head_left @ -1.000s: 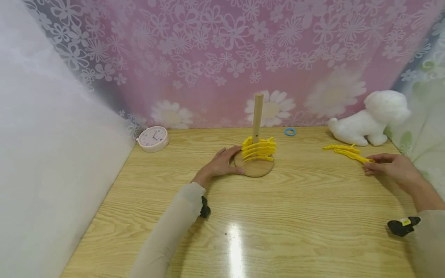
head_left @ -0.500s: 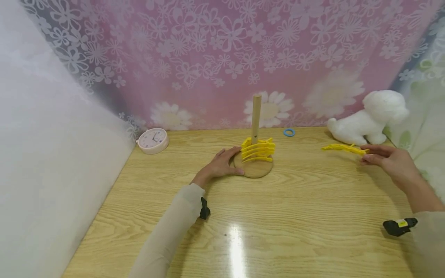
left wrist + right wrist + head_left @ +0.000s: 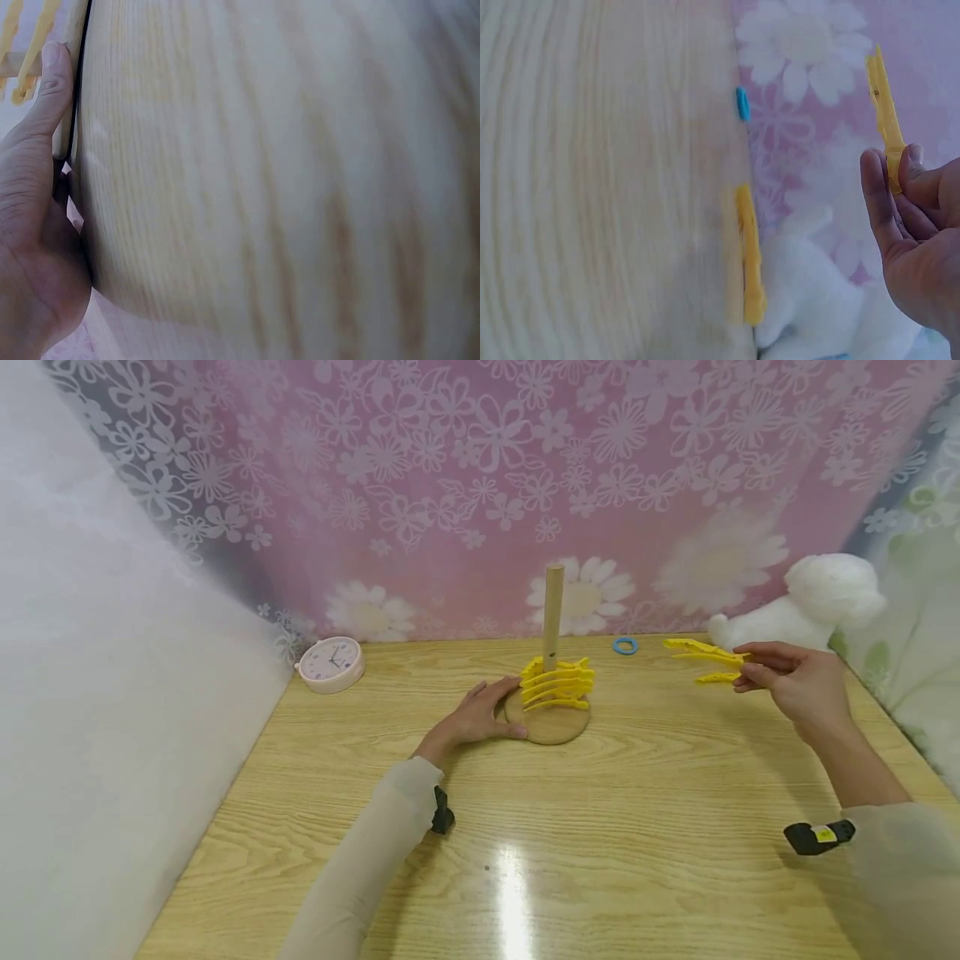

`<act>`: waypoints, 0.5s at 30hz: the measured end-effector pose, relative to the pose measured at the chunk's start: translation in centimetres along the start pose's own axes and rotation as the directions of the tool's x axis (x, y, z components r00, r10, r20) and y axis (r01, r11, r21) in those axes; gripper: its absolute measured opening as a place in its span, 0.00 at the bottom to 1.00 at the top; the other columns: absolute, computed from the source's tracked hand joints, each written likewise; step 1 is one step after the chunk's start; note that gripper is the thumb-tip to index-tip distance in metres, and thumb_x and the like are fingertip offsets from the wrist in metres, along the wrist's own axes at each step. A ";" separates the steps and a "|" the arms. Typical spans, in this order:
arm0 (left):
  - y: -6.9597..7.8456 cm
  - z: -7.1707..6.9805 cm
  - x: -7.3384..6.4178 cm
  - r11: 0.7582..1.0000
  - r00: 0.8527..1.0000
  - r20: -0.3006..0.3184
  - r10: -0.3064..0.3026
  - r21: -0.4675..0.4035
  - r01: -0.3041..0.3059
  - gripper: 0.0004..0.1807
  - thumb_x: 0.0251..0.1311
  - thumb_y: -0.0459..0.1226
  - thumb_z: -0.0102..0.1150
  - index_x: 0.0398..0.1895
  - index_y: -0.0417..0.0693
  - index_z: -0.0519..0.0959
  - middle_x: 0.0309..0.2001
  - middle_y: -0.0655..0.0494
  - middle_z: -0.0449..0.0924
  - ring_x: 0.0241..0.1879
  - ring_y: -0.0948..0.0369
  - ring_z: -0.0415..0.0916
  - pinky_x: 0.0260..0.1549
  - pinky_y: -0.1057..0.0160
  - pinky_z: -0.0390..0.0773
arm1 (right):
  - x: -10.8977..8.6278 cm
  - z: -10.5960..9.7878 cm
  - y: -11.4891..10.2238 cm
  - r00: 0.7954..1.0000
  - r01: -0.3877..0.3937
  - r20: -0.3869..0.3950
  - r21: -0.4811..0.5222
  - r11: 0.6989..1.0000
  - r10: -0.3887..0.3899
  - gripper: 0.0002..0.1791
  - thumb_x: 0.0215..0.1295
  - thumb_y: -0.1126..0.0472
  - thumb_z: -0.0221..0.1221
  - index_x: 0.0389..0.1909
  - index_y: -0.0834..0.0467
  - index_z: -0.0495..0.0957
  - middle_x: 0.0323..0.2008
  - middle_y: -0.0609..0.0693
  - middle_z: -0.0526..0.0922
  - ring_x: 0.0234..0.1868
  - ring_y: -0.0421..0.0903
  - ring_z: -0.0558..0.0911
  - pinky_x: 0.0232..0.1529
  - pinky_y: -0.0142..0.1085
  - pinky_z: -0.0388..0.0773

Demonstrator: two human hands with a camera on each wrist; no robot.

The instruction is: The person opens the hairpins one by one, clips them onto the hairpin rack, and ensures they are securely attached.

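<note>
My left hand point(image 3: 474, 714) holds the left edge of a round wooden base point(image 3: 551, 727), thumb and fingers spread around its rim; in the left wrist view the thumb point(image 3: 51, 82) lies along that edge. From the base rises an upright wooden post point(image 3: 553, 618). Several thin, curved yellow plastic pieces point(image 3: 558, 685) are stacked around its lower part. My right hand point(image 3: 806, 685) pinches another yellow plastic piece point(image 3: 883, 112) by one end, between thumb and fingers, above the table. Below it a second yellow piece point(image 3: 748, 259) lies on the table, partly hidden in the head view.
Near the back edge of the wood-grained table point(image 3: 600, 827) lies a small blue ring point(image 3: 625, 646). A white plush dog point(image 3: 821, 597) sits at the back right. At the back left stands a round pink clock point(image 3: 331, 665). A flowered curtain hangs behind.
My right hand has taken up one yellow piece and carried it up and left, leaving the other on the table. My left hand keeps its place on the base.
</note>
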State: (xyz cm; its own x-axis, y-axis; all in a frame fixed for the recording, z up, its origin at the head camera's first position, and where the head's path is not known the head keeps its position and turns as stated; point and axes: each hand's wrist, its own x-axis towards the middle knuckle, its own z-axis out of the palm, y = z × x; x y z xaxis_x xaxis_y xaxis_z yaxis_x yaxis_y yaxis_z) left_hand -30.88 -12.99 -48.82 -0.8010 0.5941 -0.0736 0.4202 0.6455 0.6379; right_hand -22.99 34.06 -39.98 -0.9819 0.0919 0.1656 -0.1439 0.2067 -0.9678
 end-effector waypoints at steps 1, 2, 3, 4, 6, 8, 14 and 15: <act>0.0 0.0 0.0 1.000 1.000 0.001 -0.003 0.000 0.003 0.59 0.58 0.64 0.70 0.86 0.62 0.47 0.84 0.60 0.46 0.83 0.63 0.40 0.80 0.57 0.30 | 0.1 0.5 -0.3 1.000 -0.007 -0.010 0.040 0.999 0.008 0.12 0.71 0.70 0.62 0.52 0.61 0.87 0.33 0.40 0.91 0.27 0.41 0.89 0.31 0.33 0.87; -0.1 0.1 0.1 1.000 1.000 0.003 -0.009 0.006 0.009 0.59 0.58 0.64 0.69 0.86 0.63 0.47 0.84 0.61 0.46 0.83 0.63 0.40 0.80 0.57 0.30 | 0.2 1.0 -0.6 1.000 -0.016 -0.015 0.083 0.996 0.018 0.12 0.71 0.70 0.63 0.51 0.60 0.88 0.33 0.42 0.91 0.26 0.42 0.89 0.30 0.33 0.87; -0.2 0.1 0.1 1.000 1.000 0.003 -0.014 0.012 0.014 0.59 0.58 0.64 0.69 0.86 0.63 0.47 0.84 0.61 0.45 0.83 0.64 0.39 0.80 0.58 0.29 | 0.3 1.4 -1.0 0.999 -0.021 -0.023 0.110 0.994 0.024 0.12 0.70 0.70 0.64 0.50 0.59 0.88 0.33 0.42 0.91 0.26 0.42 0.88 0.29 0.33 0.87; -0.2 0.1 0.1 1.000 1.000 0.003 -0.018 0.014 0.018 0.59 0.58 0.64 0.69 0.86 0.64 0.47 0.85 0.61 0.45 0.83 0.64 0.39 0.80 0.58 0.29 | 0.4 1.9 -1.2 0.999 -0.023 -0.032 0.118 0.993 0.027 0.12 0.70 0.70 0.64 0.51 0.60 0.88 0.33 0.42 0.91 0.25 0.42 0.88 0.29 0.33 0.87; -0.1 0.1 0.1 1.000 1.000 0.001 -0.023 0.018 0.023 0.58 0.59 0.64 0.70 0.86 0.64 0.47 0.85 0.62 0.45 0.83 0.65 0.39 0.80 0.59 0.29 | 0.6 2.8 -1.7 0.998 -0.024 -0.046 0.132 0.991 0.030 0.13 0.69 0.69 0.65 0.52 0.62 0.87 0.33 0.42 0.91 0.25 0.43 0.88 0.28 0.34 0.87; 0.0 0.0 0.1 1.000 1.000 -0.002 -0.019 0.017 0.019 0.58 0.59 0.63 0.70 0.86 0.64 0.47 0.85 0.61 0.45 0.83 0.64 0.39 0.80 0.58 0.29 | 0.9 3.7 -2.0 0.998 -0.009 -0.053 0.146 0.989 0.017 0.13 0.69 0.70 0.64 0.53 0.64 0.87 0.32 0.43 0.91 0.24 0.43 0.88 0.27 0.34 0.87; 0.7 -0.2 -0.4 1.000 1.000 -0.013 -0.001 0.018 0.001 0.57 0.60 0.61 0.70 0.86 0.60 0.49 0.84 0.57 0.47 0.83 0.62 0.42 0.80 0.57 0.31 | 1.7 6.5 -2.6 0.998 0.037 -0.056 0.107 0.994 -0.031 0.14 0.69 0.71 0.65 0.53 0.67 0.86 0.31 0.45 0.91 0.21 0.43 0.86 0.25 0.36 0.86; 0.7 -0.2 -0.4 1.000 1.000 -0.014 -0.003 0.025 0.004 0.57 0.60 0.61 0.71 0.86 0.60 0.49 0.84 0.57 0.48 0.83 0.62 0.42 0.80 0.58 0.32 | 1.8 7.0 -2.7 0.998 0.039 -0.057 0.093 0.995 -0.034 0.13 0.69 0.71 0.65 0.53 0.67 0.86 0.31 0.44 0.91 0.20 0.43 0.86 0.25 0.36 0.86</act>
State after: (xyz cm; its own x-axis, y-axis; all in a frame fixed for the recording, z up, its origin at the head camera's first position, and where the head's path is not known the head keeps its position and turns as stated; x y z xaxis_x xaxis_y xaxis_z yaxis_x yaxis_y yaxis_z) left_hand -30.34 -12.89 -48.17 -0.8082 0.5853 -0.0651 0.4278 0.6595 0.6181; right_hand -25.22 26.89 -38.43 -0.9678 0.1406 0.2089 -0.1930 0.1189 -0.9740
